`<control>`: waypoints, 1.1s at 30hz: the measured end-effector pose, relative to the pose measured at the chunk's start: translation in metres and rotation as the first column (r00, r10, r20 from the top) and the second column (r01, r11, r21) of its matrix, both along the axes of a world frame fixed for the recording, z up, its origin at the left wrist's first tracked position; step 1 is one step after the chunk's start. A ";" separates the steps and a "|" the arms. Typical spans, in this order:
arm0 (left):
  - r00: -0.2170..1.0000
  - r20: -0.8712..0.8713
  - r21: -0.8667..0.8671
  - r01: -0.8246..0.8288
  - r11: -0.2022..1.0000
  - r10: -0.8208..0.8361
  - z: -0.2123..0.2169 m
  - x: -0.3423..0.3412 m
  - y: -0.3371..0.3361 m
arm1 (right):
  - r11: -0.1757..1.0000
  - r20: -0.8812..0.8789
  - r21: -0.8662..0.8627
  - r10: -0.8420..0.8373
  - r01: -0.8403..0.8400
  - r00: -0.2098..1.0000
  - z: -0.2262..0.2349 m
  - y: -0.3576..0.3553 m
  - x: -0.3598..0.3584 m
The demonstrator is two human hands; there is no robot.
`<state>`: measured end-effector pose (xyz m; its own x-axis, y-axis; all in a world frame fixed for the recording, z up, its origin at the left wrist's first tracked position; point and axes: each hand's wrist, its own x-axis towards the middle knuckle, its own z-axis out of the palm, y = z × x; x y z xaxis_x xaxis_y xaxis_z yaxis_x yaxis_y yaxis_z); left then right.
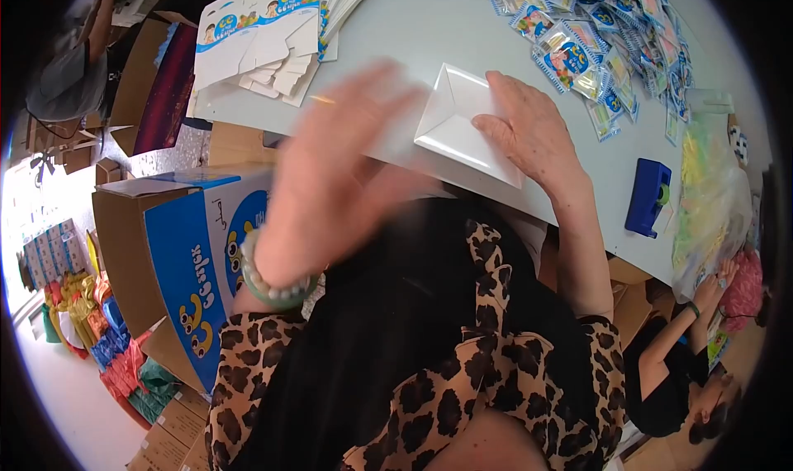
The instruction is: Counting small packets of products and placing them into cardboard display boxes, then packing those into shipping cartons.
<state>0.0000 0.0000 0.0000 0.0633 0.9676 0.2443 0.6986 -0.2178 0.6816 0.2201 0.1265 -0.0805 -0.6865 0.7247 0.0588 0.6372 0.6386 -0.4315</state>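
One white folded box (462, 124), one blue tape dispenser (647, 197) right of it, two hands, many sachets (595, 41).

- One view only, worn on the person's head, looking steeply down over their chest onto the bench (462, 25).
- It sits close: the left hand (334, 169) and right hand (529, 128) fill the middle of the picture.
- Beyond the hands the bench runs to the upper edge; left of the left hand the floor drops away.
- The fisheye bends straight edges and darkens the rim.
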 end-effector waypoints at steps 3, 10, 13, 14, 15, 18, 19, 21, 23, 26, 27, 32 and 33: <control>0.864 -0.146 -0.197 0.453 0.870 -0.482 0.004 0.031 -0.011 | 0.991 0.140 -0.131 0.001 0.018 0.990 0.003 -0.010 0.000; 0.967 -0.250 0.024 -0.049 0.999 0.053 -0.034 -0.007 -0.002 | 0.943 0.142 -0.314 -0.068 0.110 0.987 0.006 -0.010 -0.007; 0.891 0.190 -0.130 0.440 0.888 -0.413 0.004 0.010 -0.014 | 0.938 0.082 -0.324 -0.099 0.120 0.992 0.004 -0.006 -0.005; 0.876 0.004 -0.213 0.473 0.855 -0.483 -0.002 0.023 -0.018 | 0.947 0.080 -0.301 -0.092 0.112 0.993 0.003 -0.004 -0.005; 0.877 0.000 -0.209 0.470 0.857 -0.481 -0.022 0.021 -0.020 | 0.949 0.078 -0.297 -0.091 0.110 0.993 0.003 -0.004 -0.005; 0.626 -0.779 -0.078 -0.157 0.985 0.038 -0.079 0.000 -0.015 | 0.942 0.137 -0.301 -0.110 0.147 0.984 0.004 0.000 -0.008; 0.654 -0.730 -0.009 -0.301 0.954 0.200 -0.084 -0.007 -0.013 | 0.936 0.114 -0.316 -0.127 0.157 0.985 0.005 0.001 -0.008; 0.847 -0.439 0.015 -0.326 0.945 0.299 -0.082 -0.026 -0.010 | 0.933 0.084 -0.322 -0.137 0.157 0.987 0.009 0.003 -0.008; 0.926 -0.093 0.042 -0.363 0.931 0.365 -0.079 -0.029 -0.007 | 0.878 0.035 -0.445 -0.180 0.177 0.983 0.013 0.003 -0.004; 0.710 0.550 -0.372 -0.262 0.890 0.439 -0.102 -0.027 0.009 | 0.853 -0.119 -0.508 -0.202 0.115 0.972 0.005 -0.003 0.003; 0.593 0.622 -0.551 -0.132 0.824 0.511 -0.099 -0.021 0.017 | 0.864 -0.134 -0.491 -0.199 0.109 0.971 -0.001 -0.007 0.008; 0.273 0.767 -0.640 0.263 0.722 0.580 -0.111 -0.019 0.022 | 0.933 -0.352 -0.228 0.188 -0.279 0.917 0.002 -0.035 0.011; 0.275 0.773 -0.633 0.267 0.727 0.572 -0.111 -0.020 0.025 | 0.937 -0.349 -0.219 0.187 -0.274 0.918 0.007 -0.037 0.011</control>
<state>-0.0199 0.0245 -0.1107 0.0503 0.8325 -0.5517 -0.4954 0.5004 0.7100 0.2309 0.0892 -0.0737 -0.8120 0.5680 0.1343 0.2872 0.5892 -0.7552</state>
